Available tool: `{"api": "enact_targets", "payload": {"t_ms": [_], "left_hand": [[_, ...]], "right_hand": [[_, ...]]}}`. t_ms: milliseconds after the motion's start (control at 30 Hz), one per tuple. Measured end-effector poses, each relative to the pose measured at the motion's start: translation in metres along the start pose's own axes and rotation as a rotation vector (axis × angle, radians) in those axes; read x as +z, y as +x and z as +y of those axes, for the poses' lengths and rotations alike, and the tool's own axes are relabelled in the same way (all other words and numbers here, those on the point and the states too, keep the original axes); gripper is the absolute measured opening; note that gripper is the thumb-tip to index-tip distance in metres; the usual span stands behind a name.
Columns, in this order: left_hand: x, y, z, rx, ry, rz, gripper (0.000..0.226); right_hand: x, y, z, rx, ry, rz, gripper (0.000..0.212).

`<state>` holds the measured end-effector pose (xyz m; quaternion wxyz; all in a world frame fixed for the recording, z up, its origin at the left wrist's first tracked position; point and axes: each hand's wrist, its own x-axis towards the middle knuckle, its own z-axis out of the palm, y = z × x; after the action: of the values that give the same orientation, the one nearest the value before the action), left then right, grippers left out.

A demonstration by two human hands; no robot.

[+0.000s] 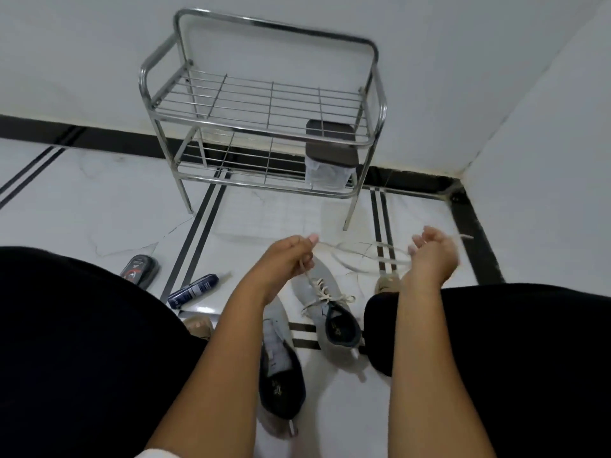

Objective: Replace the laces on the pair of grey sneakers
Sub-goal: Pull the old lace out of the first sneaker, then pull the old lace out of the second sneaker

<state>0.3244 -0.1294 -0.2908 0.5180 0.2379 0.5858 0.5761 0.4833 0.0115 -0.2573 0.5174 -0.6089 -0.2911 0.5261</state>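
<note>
Seen from above, on white marble floor (99,206): unlaced grey fabric sneaker (281,368) under left forearm. Left hand (284,259) pinching pale cream shoelace (363,256) rising from second, laced grey sneaker (330,305). Right hand (433,256), fingers curled around lace's looped end.

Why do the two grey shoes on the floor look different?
The right sneaker has a white lace criss-crossed through it, and the left hand pinches that lace. The left sneaker shows no lace, so its tongue lies bare. The right one lies further away, the left one nearer. Both are grey with dark insides, toes pointing away.
</note>
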Motion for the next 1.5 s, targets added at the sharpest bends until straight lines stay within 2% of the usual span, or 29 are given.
{"api": "enact_targets", "payload": {"t_ms": [33, 67, 167, 233, 300, 333, 367, 433, 500, 533, 600, 667, 733, 800, 933, 1067, 1167, 1233, 1300, 1367, 1433, 1500], "left_hand": [[0.005, -0.003, 0.011, 0.03, -0.069, -0.011, 0.028], [0.011, -0.006, 0.022, 0.063, -0.132, -0.02, 0.026], [0.027, -0.014, 0.043, 0.142, -0.236, 0.001, 0.019], [0.037, -0.019, 0.053, 0.173, -0.25, 0.048, 0.014], [0.046, -0.023, 0.062, 0.191, -0.286, 0.118, 0.01], [0.049, -0.024, 0.065, 0.195, -0.322, 0.172, 0.008], [0.048, -0.024, 0.067, 0.193, -0.379, 0.238, 0.007], [0.042, -0.022, 0.066, 0.139, -0.515, 0.393, 0.012], [0.032, -0.017, 0.057, 0.009, -0.57, 0.51, 0.016], [0.029, -0.015, 0.049, -0.075, -0.551, 0.513, 0.014], [0.03, -0.01, 0.03, -0.229, -0.466, 0.427, 0.011], [0.039, -0.007, 0.006, -0.358, -0.287, 0.295, 0.017], [0.051, -0.008, -0.019, -0.444, -0.117, 0.203, 0.018], [0.06, -0.007, -0.042, -0.496, -0.009, 0.18, 0.019], [0.056, 0.009, -0.084, -0.524, 0.138, 0.236, 0.027], [0.061, 0.021, -0.119, -0.294, 0.779, 0.178, 0.015], [0.079, 0.023, -0.134, -0.139, 0.999, -0.063, 0.031], [0.084, 0.028, -0.145, -0.104, 1.114, -0.178, 0.03], [0.081, 0.03, -0.157, -0.118, 1.228, -0.236, 0.026], [0.078, 0.031, -0.166, -0.132, 1.336, -0.276, 0.028], [0.078, 0.031, -0.168, -0.105, 1.422, -0.291, 0.03], [0.08, 0.032, -0.171, -0.077, 1.472, -0.29, 0.031]], "right_hand": [[-0.004, -0.003, 0.01, 0.023, -0.085, -0.064, 0.035], [-0.007, -0.009, 0.019, 0.04, -0.148, -0.195, 0.031], [-0.008, -0.039, 0.04, 0.186, -0.151, -0.776, 0.021], [-0.009, -0.055, 0.044, 0.32, -0.126, -1.059, 0.03], [-0.014, -0.062, 0.048, 0.306, -0.284, -1.245, 0.04], [-0.018, -0.064, 0.048, 0.27, -0.355, -1.286, 0.036], [-0.022, -0.064, 0.047, 0.231, -0.396, -1.269, 0.028], [-0.03, -0.059, 0.038, 0.167, -0.343, -1.125, 0.018], [-0.034, -0.051, 0.024, 0.093, -0.171, -0.908, 0.023], [-0.034, -0.047, 0.015, 0.091, -0.068, -0.813, 0.025], [-0.031, -0.044, -0.003, 0.19, 0.205, -0.718, 0.027], [-0.023, -0.046, -0.008, 0.351, 0.489, -0.654, 0.027], [-0.017, -0.048, 0.0, 0.448, 0.533, -0.55, 0.023], [-0.015, -0.042, 0.016, 0.479, 0.414, -0.423, 0.018], [-0.015, -0.013, 0.019, 0.432, 0.251, -0.049, 0.019], [0.001, 0.033, -0.01, 0.123, -0.001, 0.097, 0.021], [0.011, 0.078, -0.018, 0.009, -0.339, 0.088, 0.031], [0.008, 0.118, -0.003, 0.092, -0.678, 0.008, 0.039], [-0.006, 0.144, 0.018, 0.121, -0.994, -0.109, 0.04], [-0.024, 0.162, 0.05, 0.141, -1.166, -0.187, 0.046], [-0.04, 0.158, 0.084, 0.159, -1.384, -0.161, 0.048], [-0.046, 0.136, 0.11, 0.013, -1.641, -0.101, 0.045]]}}
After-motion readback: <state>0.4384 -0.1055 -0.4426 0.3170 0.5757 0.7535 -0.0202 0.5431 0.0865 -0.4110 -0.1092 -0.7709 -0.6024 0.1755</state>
